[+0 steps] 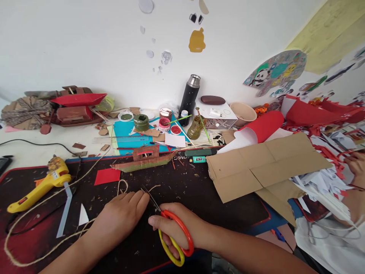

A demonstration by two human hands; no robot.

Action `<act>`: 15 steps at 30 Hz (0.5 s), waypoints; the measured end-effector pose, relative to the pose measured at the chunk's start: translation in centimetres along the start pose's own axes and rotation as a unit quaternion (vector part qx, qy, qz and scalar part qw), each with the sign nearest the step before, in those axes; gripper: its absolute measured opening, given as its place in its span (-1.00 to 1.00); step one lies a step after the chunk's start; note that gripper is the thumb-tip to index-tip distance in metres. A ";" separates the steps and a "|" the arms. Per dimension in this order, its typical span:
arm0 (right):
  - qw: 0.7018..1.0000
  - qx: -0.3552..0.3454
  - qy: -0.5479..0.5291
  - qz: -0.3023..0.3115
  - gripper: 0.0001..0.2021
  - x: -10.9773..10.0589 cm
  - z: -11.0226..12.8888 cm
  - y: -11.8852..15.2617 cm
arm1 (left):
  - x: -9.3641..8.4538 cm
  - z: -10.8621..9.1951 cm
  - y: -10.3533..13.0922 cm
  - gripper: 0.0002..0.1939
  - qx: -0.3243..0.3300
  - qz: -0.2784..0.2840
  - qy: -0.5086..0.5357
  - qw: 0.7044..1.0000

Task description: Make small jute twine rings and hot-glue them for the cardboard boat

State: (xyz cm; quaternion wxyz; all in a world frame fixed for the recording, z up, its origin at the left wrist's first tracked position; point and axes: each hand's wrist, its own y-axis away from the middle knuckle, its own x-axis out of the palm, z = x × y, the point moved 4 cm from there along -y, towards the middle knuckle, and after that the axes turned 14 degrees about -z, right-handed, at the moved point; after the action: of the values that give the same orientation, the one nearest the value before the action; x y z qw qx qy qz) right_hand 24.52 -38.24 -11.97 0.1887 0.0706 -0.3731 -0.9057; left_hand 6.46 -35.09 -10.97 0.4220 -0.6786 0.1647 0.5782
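My left hand [121, 213] is closed on a thin beige twine [155, 187], a short end of which sticks out past its fingertips. Another stretch of the twine loops across the mat at the left. My right hand [178, 226] grips scissors [186, 243] with one red and one yellow handle ring; their blades point up and left, close beside my left fingertips and the twine. Just beyond my hands lies a small cardboard boat [145, 158] with a green hull. A red paper square [107, 177] rests left of it.
A yellow glue gun [42, 186] lies at the left. Paint jars [141, 122] and a black thermos [189, 97] stand behind. Cardboard sheets [268, 163] cover the right side. Another person's arm [353, 198] shows at the right edge, near paper scraps [325, 182].
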 end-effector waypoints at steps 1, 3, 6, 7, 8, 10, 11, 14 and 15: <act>1.000 0.001 0.018 -0.003 -0.73 0.0 0.1 0.1 | 0.1 0.0 0.0 -0.67 0.001 0.002 -0.002 1.000; 0.998 0.000 0.055 -0.017 -0.74 -0.1 0.3 0.3 | 0.3 -0.1 0.1 -0.65 0.004 0.001 -0.006 1.000; 0.997 0.002 0.068 -0.031 -0.73 -0.2 0.5 0.4 | 0.7 0.4 0.4 -0.63 -0.020 -0.009 0.013 1.000; 0.998 0.006 0.055 -0.025 -0.73 -0.1 0.6 0.5 | 0.9 0.7 0.5 -0.63 -0.041 -0.015 0.029 0.999; 0.999 0.010 0.038 -0.015 -0.73 -0.1 0.6 0.5 | 0.9 1.1 0.7 -0.61 -0.069 -0.023 0.050 0.996; 1.000 0.010 0.000 0.008 -0.72 -0.2 0.8 0.7 | 0.7 2.0 1.1 -0.60 -0.150 -0.042 0.105 0.982; 1.000 0.004 -0.017 0.019 -0.71 -0.3 0.9 0.8 | 0.5 2.5 1.3 -0.61 -0.200 -0.049 0.140 0.968; 0.997 -0.027 -0.063 0.029 -0.62 -0.5 1.1 1.1 | -0.1 3.7 1.7 -0.62 -0.353 -0.050 0.261 0.897; 0.996 -0.037 -0.078 0.026 -0.59 -0.5 1.0 1.2 | -0.4 3.9 1.8 -0.60 -0.392 -0.049 0.295 0.870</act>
State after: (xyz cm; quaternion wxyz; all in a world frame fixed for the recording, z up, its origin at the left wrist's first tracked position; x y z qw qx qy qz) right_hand 25.08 -38.13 -10.44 0.1852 -0.0169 -0.3542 -0.9165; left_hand 2.57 -33.28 -11.20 0.0814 -0.9343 0.0077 0.3469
